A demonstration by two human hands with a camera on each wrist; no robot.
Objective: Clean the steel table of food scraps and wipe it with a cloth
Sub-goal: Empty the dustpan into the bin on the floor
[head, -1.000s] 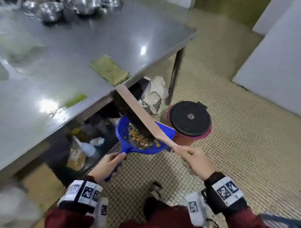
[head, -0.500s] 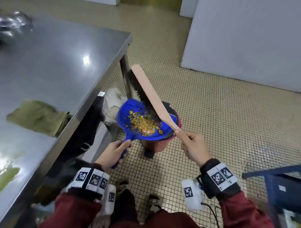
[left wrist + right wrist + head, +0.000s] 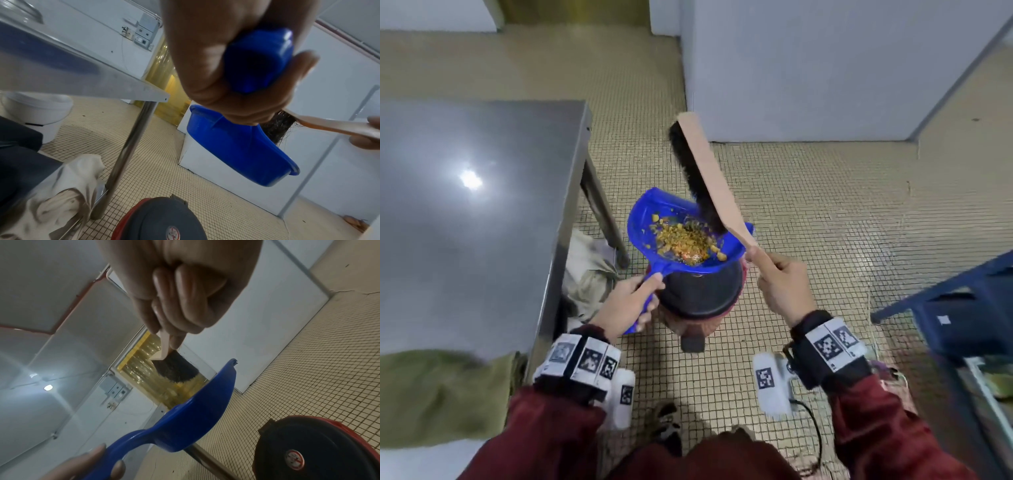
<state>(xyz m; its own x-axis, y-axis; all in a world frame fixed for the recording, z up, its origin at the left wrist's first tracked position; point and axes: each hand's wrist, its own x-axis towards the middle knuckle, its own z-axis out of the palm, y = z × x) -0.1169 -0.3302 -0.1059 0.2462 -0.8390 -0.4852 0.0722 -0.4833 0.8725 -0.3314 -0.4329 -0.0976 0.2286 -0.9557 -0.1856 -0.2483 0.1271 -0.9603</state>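
My left hand (image 3: 625, 305) grips the handle of a blue dustpan (image 3: 654, 219) that carries a heap of yellow-brown food scraps (image 3: 685, 240). The dustpan (image 3: 236, 146) hangs right above a red bin with a shut black lid (image 3: 702, 294). In my right hand (image 3: 780, 284) I hold the wooden handle of a brush (image 3: 709, 174); its black bristles (image 3: 176, 369) touch the pan's far right rim. The steel table (image 3: 465, 212) stands to the left, with a green cloth (image 3: 438, 394) on its near edge.
A table leg (image 3: 127, 146) runs down beside the bin lid (image 3: 162, 222). A crumpled pale sack (image 3: 589, 270) lies under the table. A white bucket (image 3: 39, 112) sits further back. A blue frame (image 3: 941, 301) stands at the right. White wall panels (image 3: 825, 68) rise ahead over tiled floor.
I have turned right, away from the table. Dustpan and brush have come from the table edge to right above the bin, still held the same way.
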